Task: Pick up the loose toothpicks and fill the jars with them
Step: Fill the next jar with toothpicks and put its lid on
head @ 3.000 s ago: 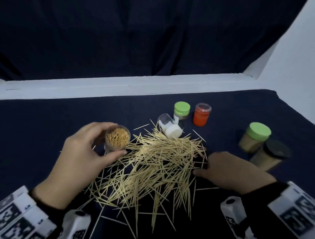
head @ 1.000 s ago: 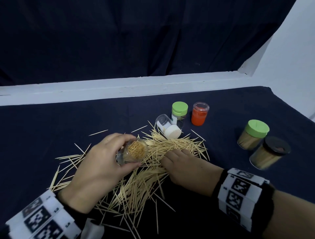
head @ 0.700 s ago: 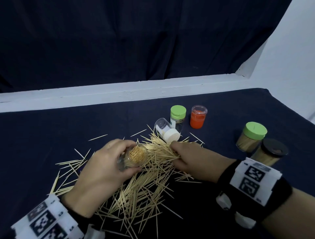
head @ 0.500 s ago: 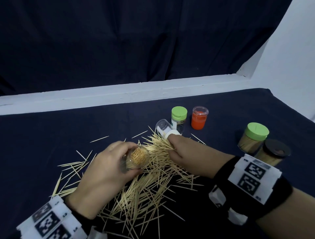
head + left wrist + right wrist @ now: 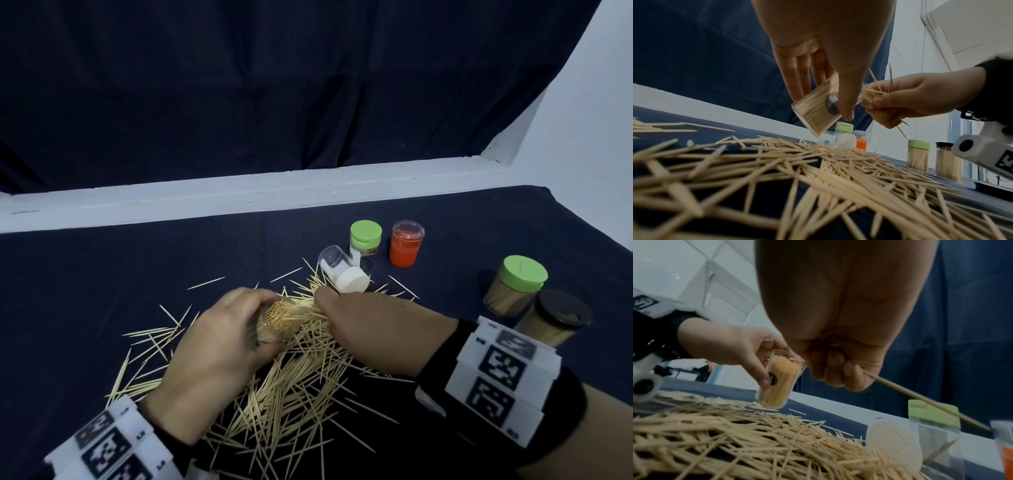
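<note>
My left hand (image 5: 219, 346) grips a clear open jar (image 5: 279, 320) packed with toothpicks, tilted with its mouth toward the right, lifted just above the pile. The jar (image 5: 818, 110) shows a dark round label under my thumb, and the same jar (image 5: 780, 381) appears in the right wrist view. My right hand (image 5: 363, 325) pinches a small bunch of toothpicks (image 5: 872, 94) whose tips sit at the jar's mouth. One toothpick (image 5: 920, 397) sticks out behind my curled fingers. A loose toothpick pile (image 5: 294, 380) covers the dark cloth below both hands.
Behind the pile a clear jar with a white cap (image 5: 342, 270) lies on its side. A green-lidded jar (image 5: 364, 240) and an orange-filled jar (image 5: 406, 245) stand beyond it. At the right stand a filled green-lidded jar (image 5: 513, 286) and a black-lidded jar (image 5: 551, 322).
My right hand left the table's right side, gathered toothpicks from the pile and brought them to the jar's mouth. My left hand tipped the jar from upright toward the right.
</note>
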The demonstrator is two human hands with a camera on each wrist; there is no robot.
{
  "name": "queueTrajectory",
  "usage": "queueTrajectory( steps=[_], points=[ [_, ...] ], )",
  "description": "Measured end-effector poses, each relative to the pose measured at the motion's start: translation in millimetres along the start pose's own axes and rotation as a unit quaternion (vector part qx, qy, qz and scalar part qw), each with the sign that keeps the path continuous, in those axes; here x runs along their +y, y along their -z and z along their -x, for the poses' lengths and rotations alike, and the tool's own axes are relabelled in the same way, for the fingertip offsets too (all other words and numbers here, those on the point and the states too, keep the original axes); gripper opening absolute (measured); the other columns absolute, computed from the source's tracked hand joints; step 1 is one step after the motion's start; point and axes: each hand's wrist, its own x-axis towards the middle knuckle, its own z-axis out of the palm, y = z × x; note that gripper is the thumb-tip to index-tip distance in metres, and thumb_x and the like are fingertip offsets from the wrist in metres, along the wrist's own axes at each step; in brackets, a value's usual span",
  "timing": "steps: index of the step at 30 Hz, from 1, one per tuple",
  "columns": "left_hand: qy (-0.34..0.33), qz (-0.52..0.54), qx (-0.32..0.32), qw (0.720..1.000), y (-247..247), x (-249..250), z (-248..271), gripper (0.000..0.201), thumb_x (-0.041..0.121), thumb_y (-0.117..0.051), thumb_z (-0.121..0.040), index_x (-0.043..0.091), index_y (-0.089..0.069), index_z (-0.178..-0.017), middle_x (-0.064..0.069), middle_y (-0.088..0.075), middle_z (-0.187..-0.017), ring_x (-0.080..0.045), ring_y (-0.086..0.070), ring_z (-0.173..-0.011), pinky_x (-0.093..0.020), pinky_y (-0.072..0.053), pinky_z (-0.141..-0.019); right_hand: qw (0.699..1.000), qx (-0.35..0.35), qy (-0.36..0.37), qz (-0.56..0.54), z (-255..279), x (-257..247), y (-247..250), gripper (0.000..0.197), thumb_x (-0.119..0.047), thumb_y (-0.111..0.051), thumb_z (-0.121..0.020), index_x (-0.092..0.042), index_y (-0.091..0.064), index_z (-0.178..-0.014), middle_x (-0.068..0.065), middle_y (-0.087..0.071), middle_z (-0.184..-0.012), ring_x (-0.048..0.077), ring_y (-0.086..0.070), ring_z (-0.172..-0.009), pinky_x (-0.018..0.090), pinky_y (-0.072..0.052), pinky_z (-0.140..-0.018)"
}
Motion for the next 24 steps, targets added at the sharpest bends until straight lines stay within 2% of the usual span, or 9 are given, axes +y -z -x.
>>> queueTrajectory(
  steps=[4,7,9,12,14,16,19,21,24],
  points=[
    [-0.051,-0.036,0.019,0.998,-5.2,-5.4,0.8,0.060,0.021,-0.091,-0.053,0.031,-0.065,-0.106,0.016,-0.062,-0.100,-0.012,-0.059,-0.094,-0.034,-0.051,-0.081,0.999,-0.024,0.009,0.028,-2.7,-11.6,10.5,0.015,-0.003,-0.032,-0.092,-0.015,-0.030,-0.101,-0.005,-0.039,-0.073,0.025,-0.047,-0.071,0.034,-0.035,-0.063],
    [-0.113,-0.056,0.030,0.992,-11.0,-6.5,0.2,0.063,0.032,-0.082,-0.053,0.036,-0.053,-0.109,0.019,-0.056,-0.101,-0.006,-0.051,-0.091,-0.023,-0.044,-0.077,0.997,0.002,0.005,0.079,-4.1,-23.9,12.6,0.021,-0.004,-0.033,-0.093,-0.010,-0.037,-0.112,0.005,-0.057,-0.092,0.029,-0.061,-0.088,0.033,-0.033,-0.061],
    [-0.134,-0.051,0.039,0.989,-14.0,-5.2,-1.2,0.060,0.036,-0.073,-0.052,0.035,-0.051,-0.108,0.018,-0.051,-0.102,-0.005,-0.048,-0.087,-0.021,-0.039,-0.074,0.997,0.013,-0.019,0.075,-6.0,-28.6,9.1,0.021,-0.006,-0.033,-0.093,-0.010,-0.037,-0.114,0.008,-0.060,-0.097,0.030,-0.063,-0.092,0.033,-0.034,-0.060],
    [-0.136,-0.039,0.061,0.988,-17.3,-7.5,-2.3,0.055,0.047,-0.066,-0.056,0.034,-0.051,-0.108,0.018,-0.056,-0.097,-0.004,-0.047,-0.086,-0.021,-0.041,-0.073,0.999,-0.020,-0.026,-0.031,-12.2,-26.0,9.3,0.030,-0.007,-0.042,-0.091,-0.010,-0.031,-0.119,0.001,-0.051,-0.074,0.023,-0.062,-0.075,0.029,-0.032,-0.051],
    [-0.118,-0.032,0.066,0.990,-18.6,-10.4,-2.1,0.059,0.048,-0.068,-0.055,0.034,-0.050,-0.110,0.016,-0.061,-0.095,-0.004,-0.048,-0.087,-0.027,-0.049,-0.072,0.988,-0.044,-0.031,-0.147,-14.1,-18.7,13.5,0.041,-0.016,-0.050,-0.093,-0.013,-0.028,-0.127,0.000,-0.055,-0.073,0.010,-0.053,-0.062,0.027,-0.036,-0.050],
    [-0.104,-0.029,0.060,0.992,-18.4,-12.1,-1.9,0.063,0.045,-0.072,-0.052,0.035,-0.051,-0.111,0.015,-0.062,-0.095,-0.004,-0.050,-0.088,-0.031,-0.052,-0.073,0.974,-0.037,-0.038,-0.219,-12.0,-9.9,18.1,0.045,-0.027,-0.057,-0.092,-0.020,-0.030,-0.128,-0.006,-0.055,-0.078,0.003,-0.048,-0.062,0.017,-0.036,-0.053],
    [-0.087,-0.020,0.047,0.995,-15.0,-9.8,-2.2,0.059,0.037,-0.083,-0.051,0.032,-0.063,-0.106,0.012,-0.063,-0.095,-0.012,-0.058,-0.086,-0.033,-0.052,-0.072,0.970,-0.002,-0.028,-0.242,-9.8,-2.2,17.2,0.031,-0.034,-0.057,-0.093,-0.024,-0.045,-0.120,-0.010,-0.052,-0.076,0.001,-0.045,-0.062,0.011,-0.033,-0.052],
    [-0.076,-0.033,0.037,0.996,-13.6,-8.0,-2.3,0.059,0.027,-0.091,-0.051,0.023,-0.069,-0.106,0.010,-0.064,-0.095,-0.016,-0.061,-0.087,-0.029,-0.048,-0.073,0.963,0.034,-0.024,-0.265,-9.5,-0.3,12.4,0.021,-0.033,-0.054,-0.094,-0.025,-0.053,-0.113,-0.007,-0.054,-0.075,0.002,-0.045,-0.061,0.012,-0.033,-0.054],
    [-0.072,-0.035,0.036,0.996,-12.7,-6.4,-2.5,0.059,0.025,-0.092,-0.051,0.022,-0.070,-0.106,0.013,-0.063,-0.094,-0.012,-0.060,-0.085,-0.025,-0.045,-0.072,0.959,0.081,-0.014,-0.271,-7.8,-0.8,5.1,0.012,-0.031,-0.052,-0.096,-0.026,-0.058,-0.104,-0.005,-0.055,-0.071,0.003,-0.044,-0.058,0.014,-0.032,-0.053]
  ],
)
